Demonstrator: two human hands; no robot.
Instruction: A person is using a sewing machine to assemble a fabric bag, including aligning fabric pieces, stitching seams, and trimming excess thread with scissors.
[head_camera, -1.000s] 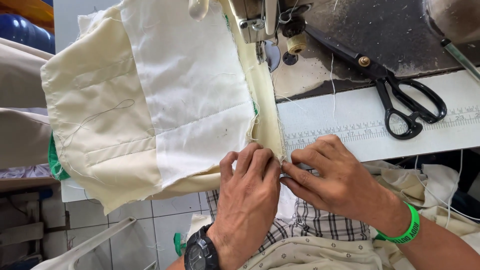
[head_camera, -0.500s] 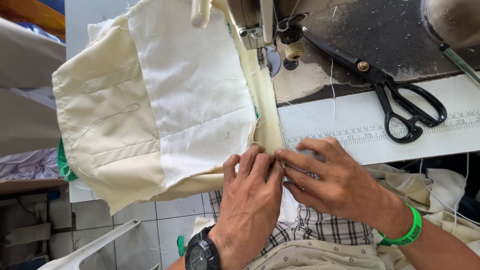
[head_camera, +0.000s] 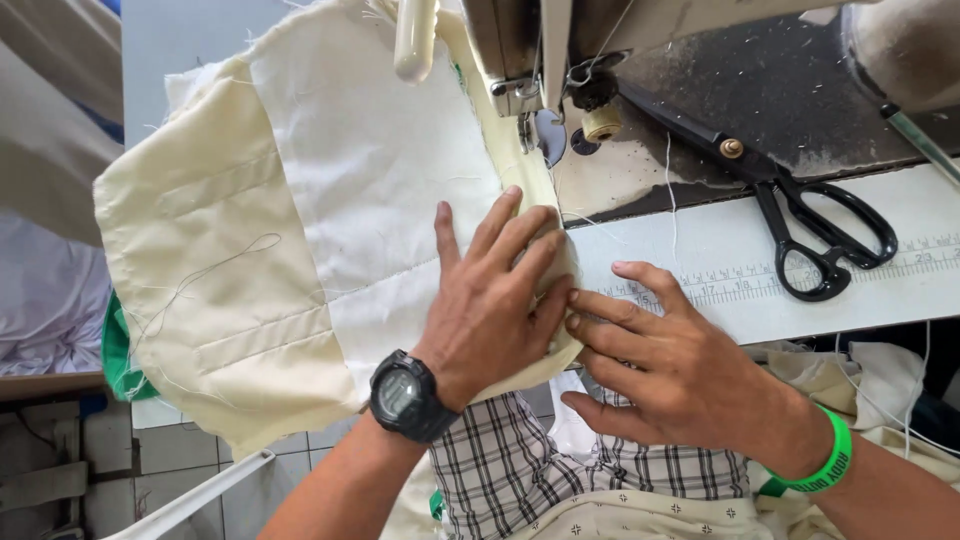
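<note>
cream fabric (head_camera: 210, 290), one pieced panel with a white section (head_camera: 370, 170) set into it, lay spread over the front of the table and hung off its near edge. one sewing machine (head_camera: 520, 50) stood at the far end of the panel, and the folded cream edge ran up under its presser foot (head_camera: 527, 125).

two hands worked on that fold. the left hand (head_camera: 490, 310), with one black digital watch (head_camera: 405, 397) on its wrist, lay flat and palm down on the cloth, fingers spread, pressing rather than gripping. the right hand (head_camera: 670, 355), with one green wristband (head_camera: 825, 455), rested just beside it, its fingertips touching the folded edge and the left hand's fingers; the fingers were loosely extended, and i could not tell whether anything was pinched beneath them.

one pair of black-handled scissors (head_camera: 800, 220) lay closed on the table to the right, well apart from both hands, its handles over one white ruler strip (head_camera: 880, 285) fixed along the table edge. one small spool (head_camera: 600, 123) sat near the needle. loose threads trailed across the dark table top (head_camera: 800, 110). checked cloth (head_camera: 510, 470) showed below the hands.
</note>
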